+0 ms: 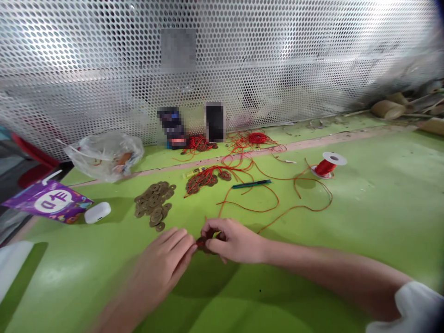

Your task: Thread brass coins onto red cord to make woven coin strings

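Note:
Between my two hands, low over the green table, is a dark round coin [201, 242] with a bit of red cord on it. My left hand [173, 254] has its fingers together, their tips at the coin's left edge. The thumb and fingers of my right hand [231, 240] pinch the coin from the right. A loose pile of brown coins [154, 201] lies beyond my left hand. Farther back, corded coins [204, 180] lie bunched with red cord. Red cord [277, 212] loops across the table from a white-flanged spool [326, 166] at the right.
A teal cutter [251, 184] lies behind my right hand. At the left are a purple packet [52, 201], a white case [97, 212] and a clear plastic bag [104, 157]. Two phones, one dark [215, 122], stand against the perforated metal panel [260, 60].

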A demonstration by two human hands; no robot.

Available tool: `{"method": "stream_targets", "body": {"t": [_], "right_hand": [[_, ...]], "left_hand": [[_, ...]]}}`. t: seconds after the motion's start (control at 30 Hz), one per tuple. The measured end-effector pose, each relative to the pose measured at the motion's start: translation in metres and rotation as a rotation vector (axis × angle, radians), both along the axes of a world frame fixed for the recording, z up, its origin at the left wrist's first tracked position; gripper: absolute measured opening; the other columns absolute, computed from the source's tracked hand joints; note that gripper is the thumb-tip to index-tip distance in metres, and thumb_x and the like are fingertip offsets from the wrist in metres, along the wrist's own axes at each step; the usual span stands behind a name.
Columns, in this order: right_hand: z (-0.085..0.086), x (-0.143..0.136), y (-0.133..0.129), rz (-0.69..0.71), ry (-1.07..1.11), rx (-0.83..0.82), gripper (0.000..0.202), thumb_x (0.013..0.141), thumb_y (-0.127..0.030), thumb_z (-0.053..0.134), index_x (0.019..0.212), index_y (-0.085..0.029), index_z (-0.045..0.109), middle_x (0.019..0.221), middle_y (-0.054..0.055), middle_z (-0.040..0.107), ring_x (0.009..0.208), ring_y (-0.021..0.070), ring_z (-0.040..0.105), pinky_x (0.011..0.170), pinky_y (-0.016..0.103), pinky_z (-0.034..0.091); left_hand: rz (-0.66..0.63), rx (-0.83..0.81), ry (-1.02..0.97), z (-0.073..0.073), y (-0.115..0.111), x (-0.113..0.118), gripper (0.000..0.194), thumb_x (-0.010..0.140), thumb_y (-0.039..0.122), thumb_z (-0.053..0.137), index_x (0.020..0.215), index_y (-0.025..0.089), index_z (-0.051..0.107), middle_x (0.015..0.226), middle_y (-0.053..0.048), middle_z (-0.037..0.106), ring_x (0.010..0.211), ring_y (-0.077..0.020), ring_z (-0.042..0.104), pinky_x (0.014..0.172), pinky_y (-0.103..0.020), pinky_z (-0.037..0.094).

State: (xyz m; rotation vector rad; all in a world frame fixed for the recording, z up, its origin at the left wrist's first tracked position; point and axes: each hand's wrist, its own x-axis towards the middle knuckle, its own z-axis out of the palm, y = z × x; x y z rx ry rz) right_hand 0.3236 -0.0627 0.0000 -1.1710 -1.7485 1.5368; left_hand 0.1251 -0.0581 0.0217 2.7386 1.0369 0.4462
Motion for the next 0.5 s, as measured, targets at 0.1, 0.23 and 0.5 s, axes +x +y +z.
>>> {"method": "stream_targets", "body": {"t": [0.1, 0.23, 0.5], "right_hand": [[0.004, 0.003, 0.002, -0.026, -0.074, 0.104, 0.012, 0.085, -0.027, 0.057, 0.082, -0.016, 0.061, 0.062, -0.002, 0.059, 0.054, 0.008, 0.053, 0.051, 0.017, 0.038], [0.003, 0.01, 0.011, -0.003, -0.061, 0.04, 0.021, 0.087, -0.034, 0.058, 0.085, -0.015, 0.065, 0.058, -0.002, 0.059, 0.05, 0.0074, 0.051, 0.049, 0.017, 0.037], [0.001, 0.017, 0.019, 0.017, 0.015, -0.019, 0.026, 0.089, -0.035, 0.056, 0.093, -0.012, 0.067, 0.057, -0.002, 0.058, 0.042, 0.0056, 0.045, 0.042, 0.016, 0.035]], "left_hand": [[0.011, -0.014, 0.006, 0.001, 0.001, -0.001, 0.026, 0.093, 0.023, 0.039, 0.07, 0.021, 0.051, 0.066, 0.0, 0.054, 0.064, -0.0185, 0.05, 0.06, -0.03, 0.035], [0.053, -0.081, -0.01, 0.003, 0.003, -0.003, 0.026, 0.094, 0.025, 0.038, 0.071, 0.021, 0.051, 0.065, 0.001, 0.055, 0.062, -0.017, 0.052, 0.057, -0.027, 0.036], [0.325, -0.144, -0.152, -0.01, -0.005, -0.006, 0.03, 0.085, 0.051, 0.055, 0.097, 0.025, 0.063, 0.066, 0.002, 0.063, 0.058, -0.0168, 0.06, 0.054, -0.024, 0.043]]}}
